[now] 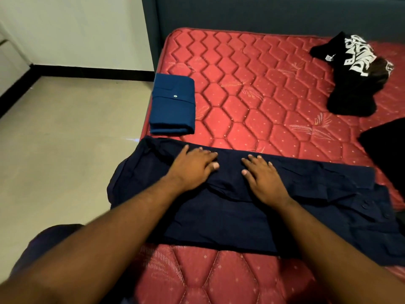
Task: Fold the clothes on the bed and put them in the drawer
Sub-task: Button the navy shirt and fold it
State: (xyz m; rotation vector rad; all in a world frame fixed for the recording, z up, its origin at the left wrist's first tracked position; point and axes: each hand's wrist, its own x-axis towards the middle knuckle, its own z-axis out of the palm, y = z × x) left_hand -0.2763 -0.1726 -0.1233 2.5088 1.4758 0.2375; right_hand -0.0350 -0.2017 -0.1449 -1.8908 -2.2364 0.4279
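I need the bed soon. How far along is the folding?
One blue shirt lies folded. Left hand and right hand press flat on a navy garment, half folded. A black printed shirt and another dark piece wait. No drawer visible.

Two bare forearms in view — no sleeves, no watch, no rings or bands on wrists. Left hand [192, 165] and right hand [262, 176] bare, nails short, pale at tips. Lower left — dark fabric, blurred, possibly trousers.
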